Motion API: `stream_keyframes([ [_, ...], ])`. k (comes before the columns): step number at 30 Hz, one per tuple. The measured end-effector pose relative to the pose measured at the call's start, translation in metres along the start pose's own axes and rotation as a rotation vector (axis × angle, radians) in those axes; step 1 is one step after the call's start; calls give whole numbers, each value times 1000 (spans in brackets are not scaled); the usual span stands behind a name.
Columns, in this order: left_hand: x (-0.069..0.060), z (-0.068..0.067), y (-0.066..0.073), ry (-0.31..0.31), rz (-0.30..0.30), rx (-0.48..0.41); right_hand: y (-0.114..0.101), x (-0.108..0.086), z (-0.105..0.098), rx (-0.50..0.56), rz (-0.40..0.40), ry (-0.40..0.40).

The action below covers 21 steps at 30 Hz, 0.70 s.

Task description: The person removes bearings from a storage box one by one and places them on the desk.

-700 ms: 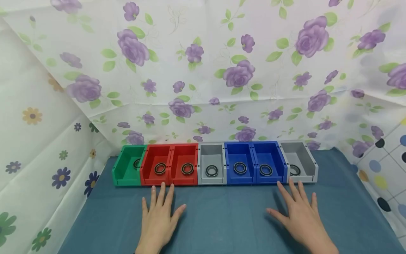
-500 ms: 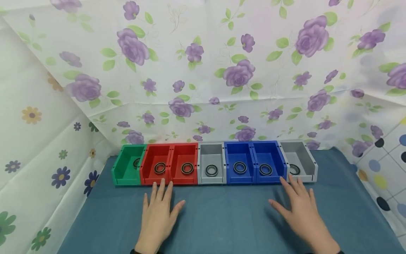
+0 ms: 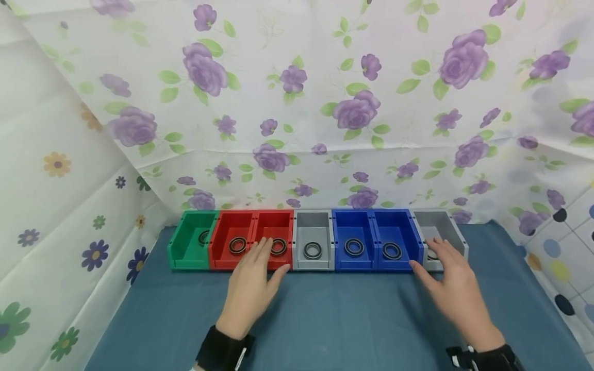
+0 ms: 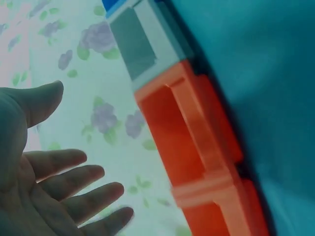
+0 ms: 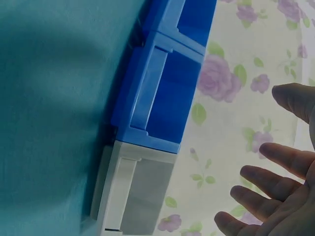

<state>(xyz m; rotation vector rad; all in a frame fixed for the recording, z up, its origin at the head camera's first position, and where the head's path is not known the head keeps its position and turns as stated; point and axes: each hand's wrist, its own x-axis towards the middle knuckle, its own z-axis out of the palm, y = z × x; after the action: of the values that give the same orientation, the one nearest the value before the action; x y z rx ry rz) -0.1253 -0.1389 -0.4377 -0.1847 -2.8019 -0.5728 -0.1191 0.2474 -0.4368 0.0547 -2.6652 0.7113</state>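
My left hand (image 3: 250, 286) hovers with spread fingers before the right-hand red bin (image 3: 274, 221), its fingertips over the bin's front. A black-rimmed bearing ring (image 3: 278, 247) lies in that bin, partly behind the fingers. On the other side, my right hand (image 3: 457, 288) reaches over the front of the right-end grey bin (image 3: 433, 221), fingers loosely extended. Most of the ring inside that bin is hidden by the hand. Both wrist views show the palms with nothing held: the left hand (image 4: 64, 182) beside red bins, the right hand (image 5: 275, 187) beside blue and grey ones.
Joined in one row are a green bin (image 3: 190, 252), another red bin (image 3: 227, 226), a middle grey bin (image 3: 313, 226) and two blue bins (image 3: 355, 224), each with one ring. A teal cloth (image 3: 343, 319) covers the table; a flowered curtain (image 3: 315, 175) hangs close behind.
Both hands have moved forward from in front of the row to over the bins' fronts. The left hand has also shifted right. The head view has shifted slightly; the rings have stayed in their bins.
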Motion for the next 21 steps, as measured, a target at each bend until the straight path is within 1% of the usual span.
stream_keyframes([
  [4, 16, 4, 10, -12, -19, -124, 4, 7, -1, 3, 9, -16],
  [6, 23, 7, 14, -22, -38, -160, 5, 10, -1, 5, 11, -25],
  [11, 38, 17, 20, -76, -92, -191, 10, 14, 0, 3, 17, -31],
  [14, 46, 24, 22, -104, -110, -210, 13, 16, 1, -6, 16, -29],
  [18, 55, 35, 22, -116, -125, -235, 17, 17, 3, -11, 18, -33],
  [21, 59, 43, 22, -127, -152, -249, 19, 17, 3, -11, 23, -42],
])
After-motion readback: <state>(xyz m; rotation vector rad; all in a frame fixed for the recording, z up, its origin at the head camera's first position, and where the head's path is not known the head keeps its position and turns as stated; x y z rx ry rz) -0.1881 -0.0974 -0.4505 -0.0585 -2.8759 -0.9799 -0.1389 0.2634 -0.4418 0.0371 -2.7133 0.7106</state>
